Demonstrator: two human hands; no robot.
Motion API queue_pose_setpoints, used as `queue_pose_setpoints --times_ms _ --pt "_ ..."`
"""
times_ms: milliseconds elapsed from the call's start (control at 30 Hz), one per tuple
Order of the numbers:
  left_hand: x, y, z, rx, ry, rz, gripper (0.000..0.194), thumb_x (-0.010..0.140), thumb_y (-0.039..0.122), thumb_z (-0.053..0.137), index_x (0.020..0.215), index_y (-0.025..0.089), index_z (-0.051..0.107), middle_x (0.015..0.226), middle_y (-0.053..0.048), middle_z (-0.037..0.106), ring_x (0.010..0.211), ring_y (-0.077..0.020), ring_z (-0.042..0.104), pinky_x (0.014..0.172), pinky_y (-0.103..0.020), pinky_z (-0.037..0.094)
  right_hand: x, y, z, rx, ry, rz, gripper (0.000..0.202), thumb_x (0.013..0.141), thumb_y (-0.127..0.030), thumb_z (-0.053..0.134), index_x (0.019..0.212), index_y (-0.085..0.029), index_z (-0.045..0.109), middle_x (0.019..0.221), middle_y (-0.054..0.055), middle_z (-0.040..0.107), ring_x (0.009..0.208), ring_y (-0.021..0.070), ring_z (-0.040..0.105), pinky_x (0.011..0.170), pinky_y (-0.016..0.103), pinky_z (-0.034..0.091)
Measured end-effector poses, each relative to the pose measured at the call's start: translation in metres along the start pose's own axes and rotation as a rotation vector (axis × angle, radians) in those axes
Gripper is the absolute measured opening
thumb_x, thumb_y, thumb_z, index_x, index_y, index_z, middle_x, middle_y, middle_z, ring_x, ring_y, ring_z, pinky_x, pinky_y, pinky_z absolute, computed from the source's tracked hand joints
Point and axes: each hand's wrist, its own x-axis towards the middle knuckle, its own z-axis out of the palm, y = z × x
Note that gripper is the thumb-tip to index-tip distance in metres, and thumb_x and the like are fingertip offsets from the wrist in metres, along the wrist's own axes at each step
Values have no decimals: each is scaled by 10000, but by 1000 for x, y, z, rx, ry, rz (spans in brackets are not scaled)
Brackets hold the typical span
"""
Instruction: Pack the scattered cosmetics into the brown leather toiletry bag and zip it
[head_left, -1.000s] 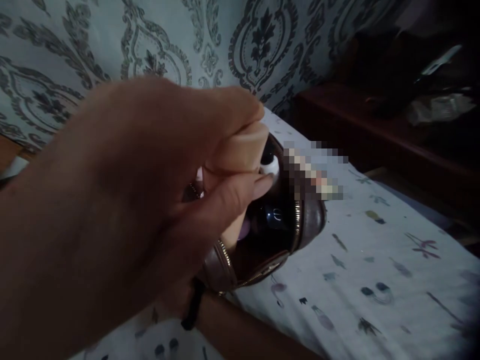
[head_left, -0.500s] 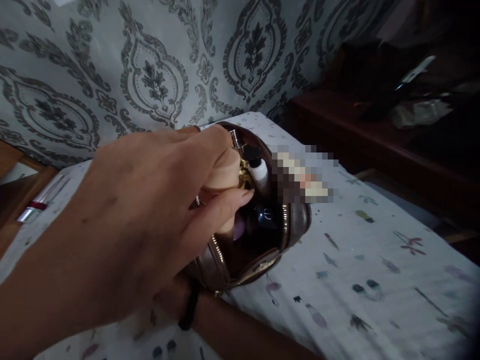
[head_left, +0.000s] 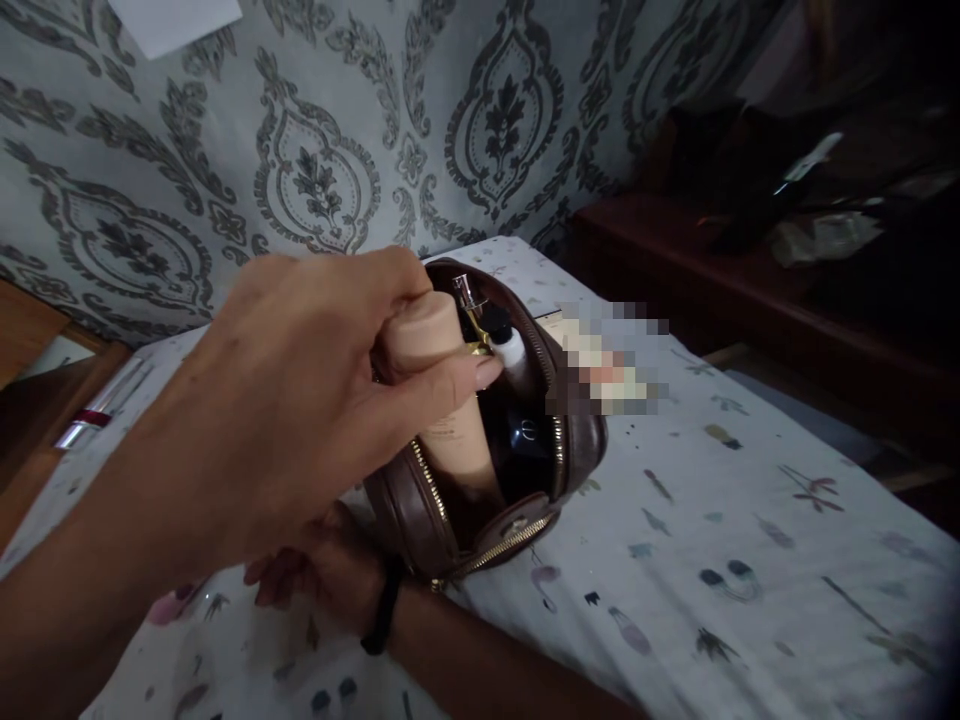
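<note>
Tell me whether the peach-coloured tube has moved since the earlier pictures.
Yes: the peach-coloured tube, held in the left hand, has shifted leftward against the wallpaper medallion behind the bag.

Dim gap apparently showing toward the bag's (head_left: 587, 437) near edge
Left hand (head_left: 307, 390) and beige tube (head_left: 459, 445) are blocking the left.

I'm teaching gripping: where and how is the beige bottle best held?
Likely the upper end of the beige bottle, from above left, where the left hand holds it: it leans left, its lower end is inside the brown pouch, and the black-capped white bottle sits right of it.
</note>
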Motion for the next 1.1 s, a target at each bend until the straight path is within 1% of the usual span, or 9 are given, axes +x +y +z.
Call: queue_pose_setpoints --times_ms 67,133,267,433,567,700,833,967,1100 --pt "0 10 1 221 -43 167 270 778 442 692 857 190 634 881 12 634 970 -222 650 663 -244 497 -2 -2 1 -19 -4 4 358 702 -484 656 743 -131 610 603 -2 613 487 84 539 498 217 374" --pt "-1 10 4 332 -55 247 266 804 451 660 762 200 580 772 5 611 897 -200 637 664 -258 484 -3 -3 1 -29 -10 3 344 699 -474 645 732 -134 611 573 -8 604 479 78 527 491 211 368" --pt "-3 3 10 415 -79 259 323 801 465 629 657 216 483 577 22 477 772 -193 603 632 -286 450 -1 -2 1 -2 -13 -3 364 688 -492 669 723 -134 614 595 -6 615 477 77 536 484 210 375" --pt "-6 2 7 516 -88 302 327 796 456 620 630 214 475 555 20 447 705 -184 565 633 -298 422 1 2 -2 12 -33 -24 372 725 -498 666 726 -129 614 581 -9 606 468 77 529 488 216 379" --pt "-8 1 5 556 -108 332 284 818 451 600 674 213 545 624 -7 512 771 -209 570 678 -318 436 1 4 -3 5 -43 -35 358 725 -491 657 722 -135 616 575 -14 607 462 71 521 477 205 372" --pt "-9 0 5 602 -130 371 277 841 454 598 716 207 593 701 -29 584 851 -235 573 769 -358 460 3 5 -3 -5 -33 -31 387 679 -508 669 728 -127 623 583 -2 620 459 75 526 451 203 357" --pt "-9 0 3 682 -163 462 294 887 482 563 823 207 644 798 -33 654 900 -236 587 876 -393 449 5 6 -3 6 -2 -39 401 609 -495 712 737 -125 625 596 1 637 450 79 535 441 204 367" --pt "-9 0 -6 748 -217 504 357 976 465 400 1006 217 656 889 -42 684 943 -226 607 931 -388 429 4 5 -2 14 9 -46 436 583 -492 735 789 -124 627 594 4 647 434 88 538 435 210 365" --pt "-8 1 -23 719 -339 579 407 1015 388 272 1272 235 549 1151 -43 660 1088 -207 585 967 -339 411 4 4 -1 1 8 -67 477 594 -524 751 808 -118 617 597 11 649 430 89 536 441 215 356"
